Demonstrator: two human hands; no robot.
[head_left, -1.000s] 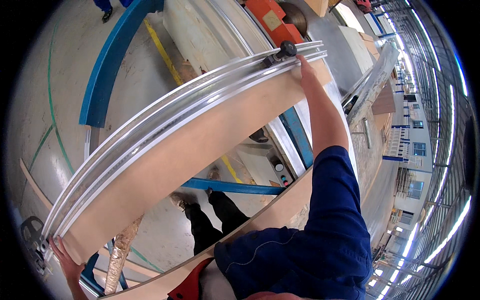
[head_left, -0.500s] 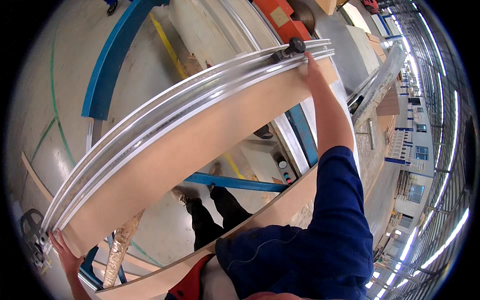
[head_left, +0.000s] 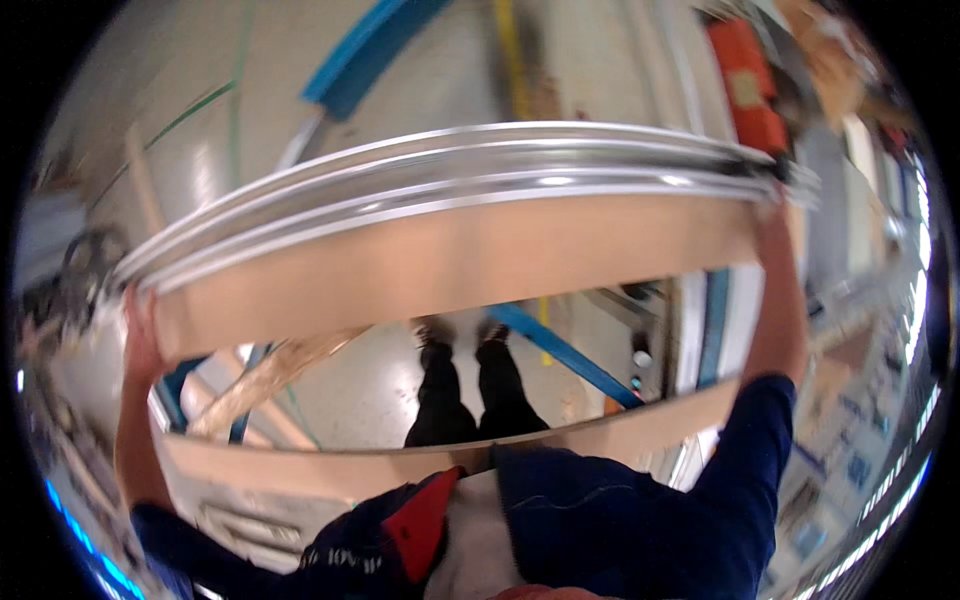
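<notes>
A long tan wooden board (head_left: 450,250) stretches across the view in front of me, its far edge along a silvery metal rail (head_left: 470,165). My left hand (head_left: 142,335) grips the board's left end, its fingers pointing toward the rail. At the other end, my right hand (head_left: 772,225) holds the board close to a dark knob (head_left: 782,168) on the rail; motion blurs its fingers. A second tan board (head_left: 310,472) runs crosswise close against my body.
Blue frame bars (head_left: 565,352) show below the boards. An orange machine part (head_left: 748,90) stands at the far right, beside a grey metal surface (head_left: 825,200). Crumpled brown wrapped material (head_left: 275,380) lies at lower left. A dark handwheel (head_left: 95,255) is at the left.
My view has turned, so the board and rail now lie more level across it. Both hands remain at the board's ends, and my left forearm shows more fully.
</notes>
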